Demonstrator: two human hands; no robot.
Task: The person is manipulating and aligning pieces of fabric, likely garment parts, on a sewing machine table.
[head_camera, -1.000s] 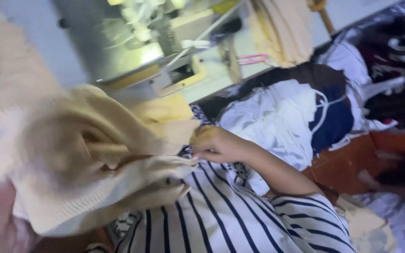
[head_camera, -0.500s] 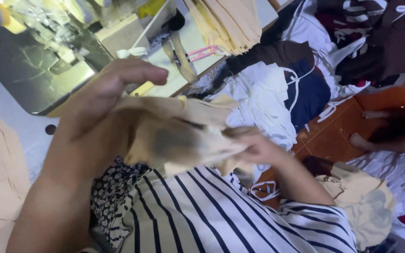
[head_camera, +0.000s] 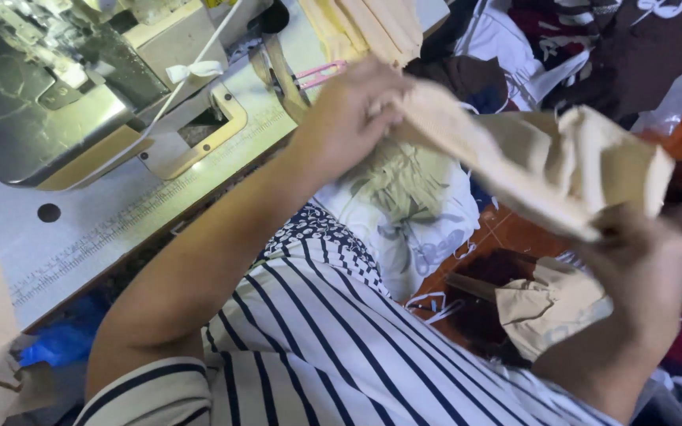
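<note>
Head view, left to right: a sewing machine (head_camera: 80,87) sits at ten o'clock on its table (head_camera: 120,229). The left hand (head_camera: 353,114), arm stretched up toward twelve o'clock, pinches one end of a beige cloth (head_camera: 546,162). The right hand (head_camera: 641,272), at four o'clock, grips the other end from below, apparently to spread the piece between them.

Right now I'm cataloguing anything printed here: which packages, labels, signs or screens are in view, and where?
Printed ruler strip: along the sewing table's front edge, long, thin, dark marks on pale grey.
White printed bag: below the beige fabric, soft, grey-green pattern.
No signs or screens visible.
</note>
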